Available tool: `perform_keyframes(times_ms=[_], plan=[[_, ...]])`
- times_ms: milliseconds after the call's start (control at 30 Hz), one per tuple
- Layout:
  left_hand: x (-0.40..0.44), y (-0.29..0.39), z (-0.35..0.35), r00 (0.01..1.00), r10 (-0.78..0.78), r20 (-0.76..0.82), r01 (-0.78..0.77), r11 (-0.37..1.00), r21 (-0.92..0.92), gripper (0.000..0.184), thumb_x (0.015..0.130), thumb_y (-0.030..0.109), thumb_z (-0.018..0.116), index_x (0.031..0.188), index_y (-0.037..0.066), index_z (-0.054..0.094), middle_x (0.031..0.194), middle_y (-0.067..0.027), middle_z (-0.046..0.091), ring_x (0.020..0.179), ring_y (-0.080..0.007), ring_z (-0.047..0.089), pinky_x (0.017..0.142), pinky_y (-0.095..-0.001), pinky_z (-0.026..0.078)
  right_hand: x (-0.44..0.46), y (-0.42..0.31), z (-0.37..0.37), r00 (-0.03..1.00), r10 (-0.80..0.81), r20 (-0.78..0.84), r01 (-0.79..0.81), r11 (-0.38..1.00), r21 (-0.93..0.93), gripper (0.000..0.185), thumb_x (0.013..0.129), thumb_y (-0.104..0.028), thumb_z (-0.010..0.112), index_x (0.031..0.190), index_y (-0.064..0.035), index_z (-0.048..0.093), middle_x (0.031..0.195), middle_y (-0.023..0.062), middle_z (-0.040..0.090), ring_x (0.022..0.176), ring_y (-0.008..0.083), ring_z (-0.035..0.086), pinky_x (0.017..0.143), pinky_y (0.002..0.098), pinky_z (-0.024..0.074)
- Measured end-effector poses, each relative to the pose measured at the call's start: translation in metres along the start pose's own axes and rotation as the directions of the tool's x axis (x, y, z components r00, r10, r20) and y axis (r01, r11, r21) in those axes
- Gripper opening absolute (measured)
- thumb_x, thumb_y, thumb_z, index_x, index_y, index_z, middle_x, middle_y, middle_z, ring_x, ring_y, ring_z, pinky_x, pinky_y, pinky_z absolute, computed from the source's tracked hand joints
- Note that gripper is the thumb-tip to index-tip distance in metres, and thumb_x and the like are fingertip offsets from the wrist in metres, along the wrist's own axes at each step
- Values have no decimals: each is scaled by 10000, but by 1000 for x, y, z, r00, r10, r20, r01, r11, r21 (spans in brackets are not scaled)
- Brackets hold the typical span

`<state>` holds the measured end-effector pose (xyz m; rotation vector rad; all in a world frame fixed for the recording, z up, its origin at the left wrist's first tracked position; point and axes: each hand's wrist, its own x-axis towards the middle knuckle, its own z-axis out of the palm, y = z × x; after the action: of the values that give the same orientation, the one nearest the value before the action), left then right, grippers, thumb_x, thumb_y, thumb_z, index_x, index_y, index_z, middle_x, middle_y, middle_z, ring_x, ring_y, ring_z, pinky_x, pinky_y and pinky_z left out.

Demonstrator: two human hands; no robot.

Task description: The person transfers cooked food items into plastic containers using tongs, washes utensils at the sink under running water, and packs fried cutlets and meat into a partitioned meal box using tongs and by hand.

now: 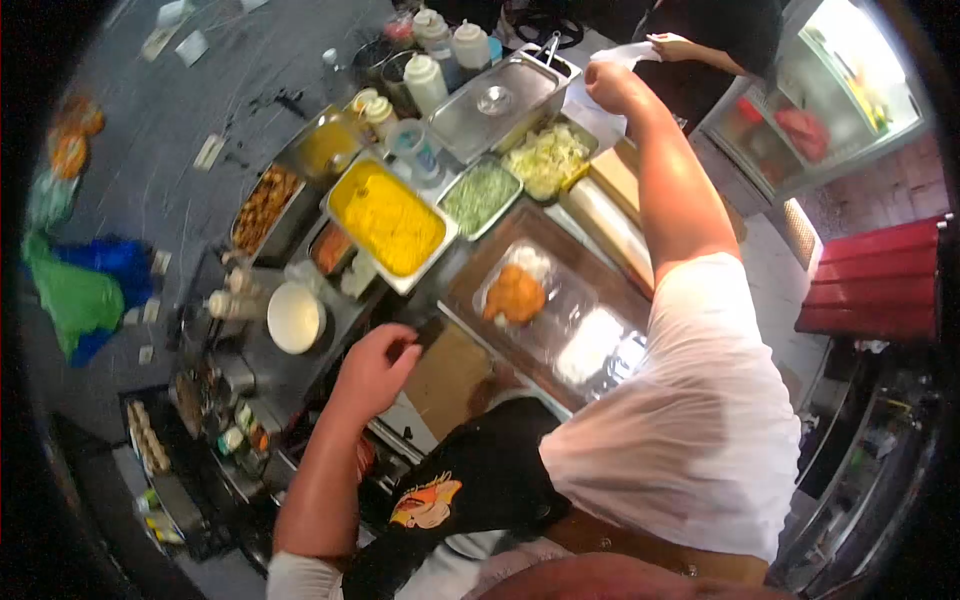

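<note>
My right hand is stretched far forward past the metal pans, its fingers closed at a white crumpled sheet. Another person's hand is at the sheet's other end. Closer in, my left hand hovers with loosely curled fingers, a gap at the thumb and nothing in it. Between my arms, a clear plastic container lies spread on a brown tray. Golden fried food and something white sit in one half; the other half shines with glare.
A pan of yellow food, shredded green food, chopped pale leaves and a lidded steel pan stand beyond the tray. Squeeze bottles stand behind them. A white bowl is at left, a lit display fridge at right.
</note>
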<state>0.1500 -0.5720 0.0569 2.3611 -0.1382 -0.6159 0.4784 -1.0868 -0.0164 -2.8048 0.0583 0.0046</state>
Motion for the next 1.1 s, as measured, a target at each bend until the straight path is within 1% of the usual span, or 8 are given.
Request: perform_keyframes(times_ms=[133,200,267,400,667,900,933,1100], plan=[[194,52,16,893,445,-65,-420,876,237,355,942,275,745,1178,18,683,1147,-172,697,1093,-362,680,950,-439,550,80,5,18,996,-36,-79,22,985,-170,416,863,-113,656,1274,-144,713,1289,143,711,1190,361,685,998,467,557],[280,90,24,867,481,-131,-426,851,308,456,919,328,766,1241,28,648,1261,-175,653,1173,-388,634,987,-469,537,98,-6,19,995,-73,-64,57,973,-222,459,859,-64,622,1305,-146,699,1383,104,667,1259,339,646,1041,458,539],[353,119,32,919,373,-130,-288,858,426,659,888,409,793,1404,68,565,1390,-168,589,1273,-367,606,1012,-481,542,119,0,32,990,-128,-58,106,953,-283,537,847,-20,597,1355,-171,680,1480,32,618,1355,302,586,1085,451,518],[427,145,41,989,141,-35,-103,849,518,863,846,491,817,1532,114,454,1464,-171,526,1337,-360,590,1037,-480,548,152,13,54,968,-230,-102,186,927,-324,594,855,-10,599,1416,-198,653,1543,19,578,1401,284,558,1120,458,499],[417,144,46,982,172,74,-186,853,488,903,805,438,847,1545,123,436,1439,-246,499,1311,-404,601,1019,-481,560,183,28,65,959,-280,44,276,888,-369,603,825,-100,730,1382,-328,694,1353,9,650,1351,279,582,1091,458,495],[331,152,40,919,324,225,-388,841,376,900,754,370,885,1518,116,482,1294,-254,549,1152,-445,649,953,-505,565,153,-8,31,904,-222,365,406,711,-574,521,779,-263,839,1292,-312,763,1264,15,683,1296,240,597,1070,453,460],[321,152,44,899,362,245,-431,829,357,893,751,368,888,1509,111,491,1288,-257,551,1148,-444,649,943,-504,567,149,-6,30,894,-325,309,445,721,-531,450,801,-288,836,1247,-287,782,1190,44,724,1215,268,656,1024,464,505],[276,157,49,843,414,344,-510,817,268,885,740,368,892,1494,100,515,1230,-246,557,1111,-431,653,895,-498,572,128,-11,-6,887,-305,348,440,790,-428,401,828,-306,830,1218,-230,780,1035,112,764,1027,351,731,909,496,577]])
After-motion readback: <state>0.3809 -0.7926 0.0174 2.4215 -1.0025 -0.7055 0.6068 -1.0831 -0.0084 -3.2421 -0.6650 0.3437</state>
